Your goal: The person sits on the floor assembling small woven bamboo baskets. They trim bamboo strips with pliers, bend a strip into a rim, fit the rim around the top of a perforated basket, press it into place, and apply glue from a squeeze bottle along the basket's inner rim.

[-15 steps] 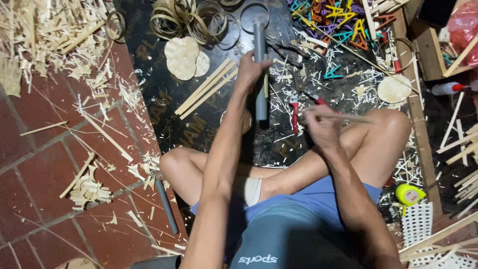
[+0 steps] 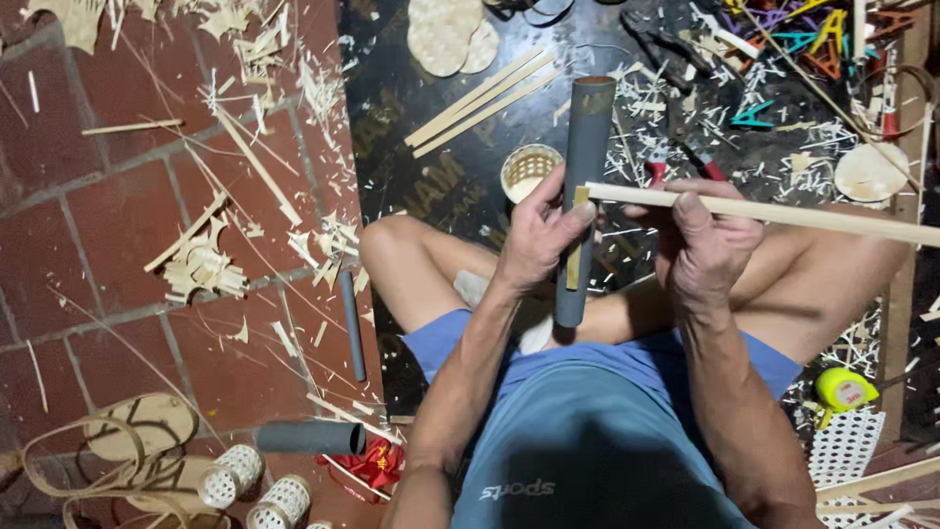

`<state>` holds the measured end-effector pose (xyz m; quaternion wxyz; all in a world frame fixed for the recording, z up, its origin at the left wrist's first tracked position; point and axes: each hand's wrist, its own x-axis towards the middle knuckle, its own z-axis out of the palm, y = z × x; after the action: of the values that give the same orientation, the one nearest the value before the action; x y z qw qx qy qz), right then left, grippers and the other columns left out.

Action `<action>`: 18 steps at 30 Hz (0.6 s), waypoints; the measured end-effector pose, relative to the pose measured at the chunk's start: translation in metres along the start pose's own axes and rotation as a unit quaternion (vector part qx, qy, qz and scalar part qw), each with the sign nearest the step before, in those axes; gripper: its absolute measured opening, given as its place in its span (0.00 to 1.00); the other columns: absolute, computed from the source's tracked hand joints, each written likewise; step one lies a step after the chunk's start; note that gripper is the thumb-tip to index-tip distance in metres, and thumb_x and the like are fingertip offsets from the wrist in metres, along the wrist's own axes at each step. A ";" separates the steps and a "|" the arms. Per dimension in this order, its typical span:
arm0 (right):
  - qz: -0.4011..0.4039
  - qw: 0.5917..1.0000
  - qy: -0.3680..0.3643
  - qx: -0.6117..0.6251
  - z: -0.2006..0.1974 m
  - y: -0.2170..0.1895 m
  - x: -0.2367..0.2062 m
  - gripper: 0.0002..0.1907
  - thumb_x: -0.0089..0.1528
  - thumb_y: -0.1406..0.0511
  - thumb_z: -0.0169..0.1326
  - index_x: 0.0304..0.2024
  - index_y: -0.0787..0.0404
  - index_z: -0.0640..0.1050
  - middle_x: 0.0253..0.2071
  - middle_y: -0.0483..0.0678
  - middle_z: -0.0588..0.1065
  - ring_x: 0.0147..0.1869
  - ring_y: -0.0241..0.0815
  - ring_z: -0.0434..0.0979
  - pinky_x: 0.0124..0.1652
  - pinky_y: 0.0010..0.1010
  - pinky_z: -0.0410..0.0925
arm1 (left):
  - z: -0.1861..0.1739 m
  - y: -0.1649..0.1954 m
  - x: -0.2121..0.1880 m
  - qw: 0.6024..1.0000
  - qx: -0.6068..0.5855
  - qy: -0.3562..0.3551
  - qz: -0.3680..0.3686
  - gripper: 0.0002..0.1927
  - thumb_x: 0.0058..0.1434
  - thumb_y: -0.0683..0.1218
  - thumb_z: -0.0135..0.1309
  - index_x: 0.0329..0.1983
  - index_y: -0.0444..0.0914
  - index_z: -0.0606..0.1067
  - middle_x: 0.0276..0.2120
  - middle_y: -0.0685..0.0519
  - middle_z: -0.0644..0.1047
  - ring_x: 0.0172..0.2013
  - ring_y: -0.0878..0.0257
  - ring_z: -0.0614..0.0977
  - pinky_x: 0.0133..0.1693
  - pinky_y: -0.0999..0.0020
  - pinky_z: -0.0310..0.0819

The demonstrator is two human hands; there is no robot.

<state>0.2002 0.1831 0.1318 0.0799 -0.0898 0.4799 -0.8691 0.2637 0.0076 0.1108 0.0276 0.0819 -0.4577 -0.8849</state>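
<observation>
Left hand: the left hand is closed around a grey tube; the fingers are wrapped about the tube's middle and a short bamboo sliver is pinned flat against it by the thumb.
Right hand: the right hand is clamped on a long bamboo strip, thumb on top and the other fingers curled beneath.
Tube: held nearly upright over the lap, its open end toward 12 o'clock.
Strip: held across the tube, its near end touching the tube at the thumb and the rest running off toward 3 o'clock past the knee.
Doing it well: judged from the grips, the tube is best kept steady and the strip's end pressed tight at the thumb, so that no slack is let in; the sliver should be kept lying straight along the tube.
Risk: the thin strip may well kink or split if it is forced.
Small basket: a round woven basket stands on the dark mat at 11 o'clock from the left hand; nothing is seen inside it.
Woven cylinders: two pale openwork cylinders lie at 8 o'clock on the brick floor; their contents cannot be told.
Second tube: another grey tube lies just beside them, open-ended; its inside is not shown.
Scraps: bamboo shavings are scattered at 9 o'clock.
</observation>
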 end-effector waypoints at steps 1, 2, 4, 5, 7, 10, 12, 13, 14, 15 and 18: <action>0.003 1.000 -0.005 -0.002 0.008 0.001 -0.005 0.14 0.74 0.65 0.58 0.52 0.74 0.76 0.41 0.61 0.79 0.40 0.51 0.83 0.44 0.40 0.78 | -0.002 0.003 -0.006 1.000 0.002 -0.001 0.009 0.36 0.70 0.44 0.58 0.76 0.30 0.58 0.53 0.52 0.76 0.47 0.68 0.79 0.46 0.71 0.78; 0.008 1.000 -0.010 -0.005 0.015 0.000 -0.009 0.14 0.74 0.65 0.58 0.51 0.74 0.76 0.41 0.61 0.79 0.40 0.50 0.83 0.45 0.41 0.79 | -0.004 0.005 -0.011 1.000 0.003 -0.001 0.017 0.36 0.69 0.45 0.59 0.75 0.30 0.58 0.55 0.52 0.76 0.48 0.69 0.78 0.46 0.72 0.78; 0.027 1.000 -0.011 0.001 0.026 -0.001 -0.019 0.14 0.74 0.64 0.57 0.50 0.74 0.76 0.41 0.61 0.79 0.41 0.50 0.83 0.45 0.42 0.79 | -0.006 0.003 -0.021 1.000 -0.010 0.004 0.020 0.36 0.70 0.45 0.59 0.75 0.30 0.59 0.53 0.50 0.76 0.47 0.66 0.79 0.46 0.71 0.78; 0.038 0.999 -0.008 0.012 0.030 -0.001 -0.023 0.15 0.74 0.64 0.57 0.50 0.74 0.76 0.41 0.61 0.79 0.41 0.51 0.83 0.44 0.42 0.79 | -0.007 0.001 -0.024 1.000 -0.015 0.005 0.021 0.36 0.70 0.45 0.60 0.76 0.29 0.59 0.52 0.49 0.77 0.47 0.65 0.79 0.47 0.70 0.78; 0.055 0.998 -0.006 0.013 0.037 -0.002 -0.031 0.16 0.73 0.63 0.55 0.49 0.74 0.75 0.42 0.61 0.79 0.42 0.51 0.84 0.45 0.43 0.79 | -0.007 -0.002 -0.033 0.999 -0.002 0.027 0.039 0.35 0.72 0.45 0.59 0.76 0.28 0.60 0.54 0.49 0.76 0.51 0.65 0.78 0.54 0.70 0.75; 0.045 0.998 -0.028 -0.021 0.042 -0.003 -0.037 0.17 0.74 0.61 0.54 0.49 0.73 0.74 0.44 0.61 0.79 0.43 0.51 0.84 0.47 0.44 0.80 | -0.009 -0.001 -0.042 0.997 -0.008 0.045 0.067 0.35 0.71 0.47 0.58 0.75 0.30 0.59 0.56 0.48 0.77 0.54 0.64 0.79 0.60 0.68 0.73; 0.016 0.997 -0.064 -0.048 0.044 -0.002 -0.042 0.17 0.75 0.60 0.54 0.51 0.72 0.72 0.45 0.61 0.78 0.43 0.49 0.84 0.47 0.42 0.80 | -0.010 0.002 -0.054 0.996 -0.008 0.048 0.069 0.35 0.71 0.49 0.57 0.74 0.31 0.58 0.57 0.48 0.77 0.54 0.63 0.79 0.60 0.67 0.73; 0.003 0.994 -0.081 -0.072 0.045 -0.001 -0.045 0.18 0.76 0.60 0.53 0.50 0.73 0.74 0.44 0.61 0.79 0.42 0.48 0.83 0.47 0.41 0.79 | -0.012 0.005 -0.061 0.997 -0.001 0.046 0.065 0.35 0.72 0.50 0.56 0.74 0.31 0.58 0.57 0.48 0.77 0.53 0.63 0.80 0.60 0.67 0.73; -0.011 0.991 -0.097 -0.096 0.046 0.000 -0.050 0.19 0.77 0.60 0.52 0.49 0.74 0.75 0.43 0.62 0.79 0.42 0.48 0.83 0.47 0.41 0.78 | -0.013 0.007 -0.068 0.997 0.006 0.045 0.061 0.35 0.73 0.51 0.56 0.75 0.31 0.58 0.58 0.49 0.76 0.53 0.63 0.80 0.59 0.67 0.74; -0.022 0.986 -0.112 -0.120 0.047 0.001 -0.055 0.20 0.77 0.59 0.51 0.49 0.76 0.76 0.42 0.62 0.79 0.42 0.48 0.83 0.47 0.40 0.78 | -0.013 0.008 -0.074 0.996 0.012 0.060 0.058 0.35 0.73 0.51 0.55 0.76 0.31 0.58 0.58 0.49 0.76 0.53 0.64 0.79 0.59 0.68 0.73; -0.047 0.988 -0.082 -0.123 0.054 0.010 -0.070 0.16 0.77 0.62 0.52 0.51 0.73 0.74 0.44 0.63 0.78 0.42 0.47 0.81 0.46 0.39 0.77 | -0.011 0.009 -0.086 0.992 0.033 0.104 0.058 0.37 0.74 0.53 0.55 0.77 0.30 0.58 0.58 0.50 0.74 0.54 0.65 0.76 0.60 0.70 0.70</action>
<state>0.2813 0.1500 0.1462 0.0665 -0.1921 0.5699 -0.7962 0.3503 0.0043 0.1219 0.1237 0.1479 -0.4853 -0.8528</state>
